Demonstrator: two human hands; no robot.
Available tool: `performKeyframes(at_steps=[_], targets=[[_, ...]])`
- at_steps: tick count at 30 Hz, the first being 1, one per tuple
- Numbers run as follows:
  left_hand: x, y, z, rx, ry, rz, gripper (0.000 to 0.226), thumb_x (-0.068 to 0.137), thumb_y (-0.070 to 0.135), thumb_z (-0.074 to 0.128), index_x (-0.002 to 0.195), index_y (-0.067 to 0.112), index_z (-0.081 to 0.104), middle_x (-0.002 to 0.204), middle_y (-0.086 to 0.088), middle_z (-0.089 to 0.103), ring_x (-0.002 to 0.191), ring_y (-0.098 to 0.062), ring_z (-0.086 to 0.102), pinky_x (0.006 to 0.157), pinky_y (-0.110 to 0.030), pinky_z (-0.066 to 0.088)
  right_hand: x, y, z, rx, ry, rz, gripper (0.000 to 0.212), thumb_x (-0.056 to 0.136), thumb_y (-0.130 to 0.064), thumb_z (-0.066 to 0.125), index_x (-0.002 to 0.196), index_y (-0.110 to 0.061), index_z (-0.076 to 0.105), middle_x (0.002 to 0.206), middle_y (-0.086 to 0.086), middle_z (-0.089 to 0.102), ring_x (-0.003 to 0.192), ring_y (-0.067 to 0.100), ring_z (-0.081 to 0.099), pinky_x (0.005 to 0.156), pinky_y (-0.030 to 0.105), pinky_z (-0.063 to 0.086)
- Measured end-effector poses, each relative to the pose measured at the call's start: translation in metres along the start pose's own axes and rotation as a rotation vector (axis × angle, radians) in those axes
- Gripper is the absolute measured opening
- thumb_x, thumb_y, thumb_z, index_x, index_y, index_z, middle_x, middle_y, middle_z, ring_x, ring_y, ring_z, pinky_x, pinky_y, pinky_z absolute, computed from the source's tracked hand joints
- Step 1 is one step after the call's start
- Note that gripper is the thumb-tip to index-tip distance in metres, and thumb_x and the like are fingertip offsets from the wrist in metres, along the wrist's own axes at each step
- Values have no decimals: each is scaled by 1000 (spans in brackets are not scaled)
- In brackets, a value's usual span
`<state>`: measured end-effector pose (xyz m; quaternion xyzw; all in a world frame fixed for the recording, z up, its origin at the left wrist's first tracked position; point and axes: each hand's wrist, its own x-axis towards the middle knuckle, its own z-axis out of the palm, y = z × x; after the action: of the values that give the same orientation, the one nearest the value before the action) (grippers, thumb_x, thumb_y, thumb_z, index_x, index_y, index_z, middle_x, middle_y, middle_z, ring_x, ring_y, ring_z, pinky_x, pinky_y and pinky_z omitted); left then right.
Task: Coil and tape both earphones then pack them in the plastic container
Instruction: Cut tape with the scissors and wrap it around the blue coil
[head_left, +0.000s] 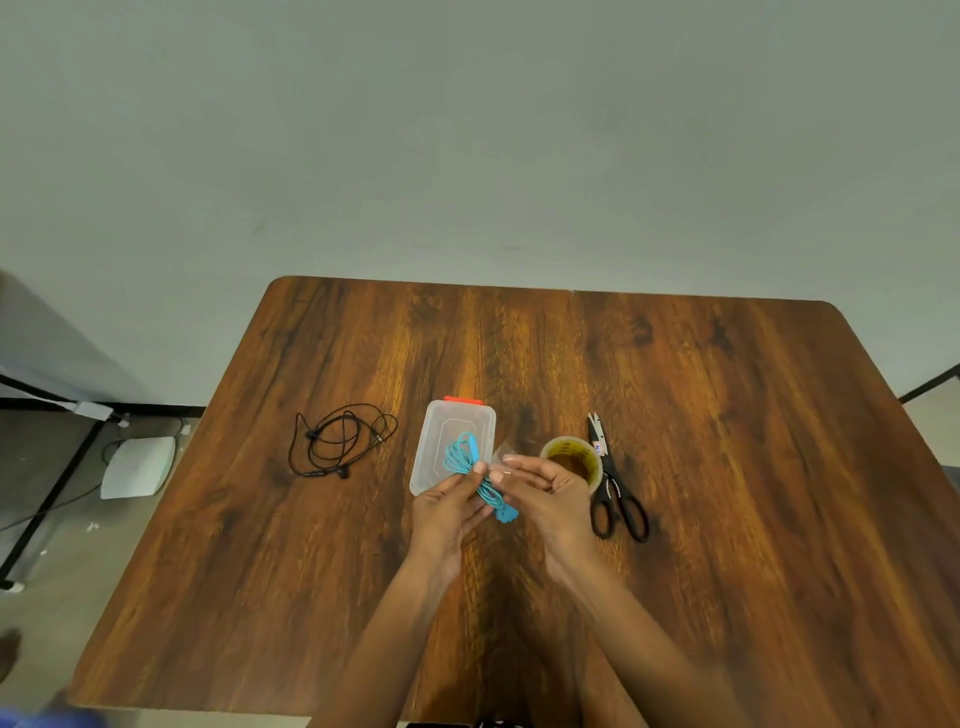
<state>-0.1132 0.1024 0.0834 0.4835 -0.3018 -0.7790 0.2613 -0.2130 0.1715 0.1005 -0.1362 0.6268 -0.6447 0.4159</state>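
Observation:
My left hand (451, 506) pinches a coiled blue earphone (464, 457) at its middle, held above the near end of the clear plastic container (435, 436) with a red latch. My right hand (545, 491) holds a small clear piece of tape (501, 452) at its fingertips, right beside the coil. The blue earbuds hang below the two hands. A black earphone (340, 439) lies loosely tangled on the table, left of the container.
A roll of clear tape (574, 457) stands just right of my right hand, with black scissors (613, 488) beside it. The wooden table (727, 467) reaches the wall at the back. A white device and cables lie on the floor at left.

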Motion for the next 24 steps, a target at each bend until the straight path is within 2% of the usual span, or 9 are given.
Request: performKeyframes(at_steps=[2,4,8,11,13,17,24], targets=[[-2,0,-1,-2,7,-1,33,84,21,67,114,6,65,106,-14,71,97,-27,69,89,-39,54,-1,0,1,-41,-3,-39,27,72,-11,80,97,-6,71,92,7,75,92,18,71,78,31,57],[-5,1,1,-3,8,10,31,84,19,67,113,7,65,106,-14,71,97,-27,69,88,-38,55,-4,-3,2,-57,1,-81,27,72,-11,80,97,-6,70,91,6,75,91,17,71,78,31,57],[-10,0,7,-21,-19,35,24,87,13,63,110,7,67,102,-12,72,93,-25,70,74,-31,58,-8,-5,6,-34,-6,-125,25,73,-5,78,97,-4,70,91,8,75,90,17,71,79,30,57],[-9,1,9,-108,-51,-23,25,89,12,60,113,6,64,101,-13,72,88,-22,71,68,-29,58,-9,-3,7,-35,3,-108,24,73,-6,78,97,-5,70,91,8,75,92,18,71,82,33,57],[-10,5,10,-191,-81,-105,19,92,11,56,109,7,64,93,-11,74,81,-18,72,66,-27,59,-9,-2,7,-46,4,-107,23,73,-4,78,95,-5,71,89,8,75,90,19,71,81,31,57],[-13,14,13,-276,-105,-197,12,92,9,55,97,8,66,84,-11,74,76,-18,72,73,-30,57,-11,-3,5,-115,5,-146,21,72,-3,78,93,-6,72,87,6,75,87,18,72,79,30,57],[-16,11,18,-318,-48,-232,10,92,9,57,97,5,64,76,-10,74,68,-18,72,65,-28,58,-13,-3,7,-226,55,-195,20,71,-1,79,88,-10,72,83,2,75,82,13,72,77,29,58]])
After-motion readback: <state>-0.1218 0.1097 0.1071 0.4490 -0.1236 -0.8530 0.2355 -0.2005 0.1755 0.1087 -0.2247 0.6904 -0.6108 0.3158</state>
